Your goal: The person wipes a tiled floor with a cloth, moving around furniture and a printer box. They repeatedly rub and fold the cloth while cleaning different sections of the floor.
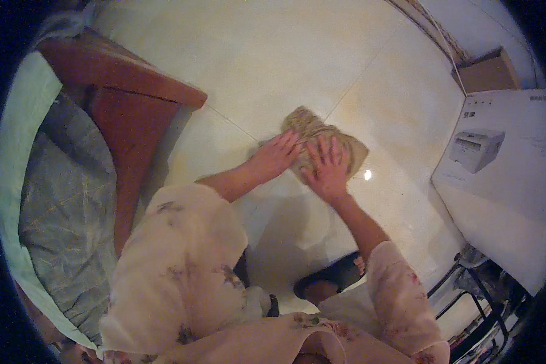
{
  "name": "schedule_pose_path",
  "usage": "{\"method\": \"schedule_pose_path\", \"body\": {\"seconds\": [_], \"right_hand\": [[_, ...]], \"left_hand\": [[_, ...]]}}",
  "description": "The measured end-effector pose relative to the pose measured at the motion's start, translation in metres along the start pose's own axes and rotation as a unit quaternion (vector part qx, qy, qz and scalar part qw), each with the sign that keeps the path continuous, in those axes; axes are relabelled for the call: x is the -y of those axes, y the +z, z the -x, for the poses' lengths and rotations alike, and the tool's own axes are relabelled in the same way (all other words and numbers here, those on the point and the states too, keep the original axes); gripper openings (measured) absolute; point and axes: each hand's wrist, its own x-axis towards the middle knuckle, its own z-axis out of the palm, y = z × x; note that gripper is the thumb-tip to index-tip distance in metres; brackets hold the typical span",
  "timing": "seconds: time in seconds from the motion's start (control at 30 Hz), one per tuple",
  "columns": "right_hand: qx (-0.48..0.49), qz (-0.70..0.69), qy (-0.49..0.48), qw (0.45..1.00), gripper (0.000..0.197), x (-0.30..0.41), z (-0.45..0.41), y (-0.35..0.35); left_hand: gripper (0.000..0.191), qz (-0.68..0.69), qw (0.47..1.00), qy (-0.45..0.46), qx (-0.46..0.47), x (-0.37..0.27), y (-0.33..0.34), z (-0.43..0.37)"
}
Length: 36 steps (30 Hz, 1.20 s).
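Observation:
A crumpled tan cloth (357, 148) lies on the pale tiled floor (264, 59) in front of me. My left hand (277, 152) rests on the cloth's left edge, its fingers stretched over the folds. Flat on the middle of the cloth, my right hand (328, 168) presses with its fingers spread. The cloth bunches between and ahead of the two hands. Neither hand is closed around it.
At the left stands reddish-brown wooden furniture (136, 123) beside grey fabric with a pale green edge (9, 182). A large white carton (500, 195) with a printed picture of a printer is at the right, near a black metal rack (482, 300). A dark slipper (327, 273) is below.

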Motion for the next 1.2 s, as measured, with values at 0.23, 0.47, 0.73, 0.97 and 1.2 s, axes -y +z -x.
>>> {"method": "schedule_pose_path", "body": {"seconds": [0.23,0.47,0.73,0.97,1.2], "right_hand": [[0.121,0.029,-0.249,0.96,0.068,0.125,0.074,0.053],[0.302,-0.027,-0.098,0.948,0.067,0.098,0.036,0.008],[0.02,0.039,-0.001,0.999,0.073,0.08,-0.058,0.018],[0.024,0.047,-0.156,0.986,0.065,0.187,-0.035,0.104],[0.131,-0.138,-0.283,0.94,0.062,0.245,0.033,0.087]], "left_hand": [[0.059,0.234,0.961,-0.086,0.121,-0.072,-0.029,0.202],[0.05,0.188,0.959,-0.176,-0.122,-0.095,0.011,0.141],[0.055,0.074,0.982,-0.156,-0.078,0.04,0.018,0.068],[0.06,0.174,0.914,-0.366,0.007,0.0,-0.001,0.223],[0.077,0.264,0.829,-0.492,-0.03,-0.118,0.007,0.298]]}}
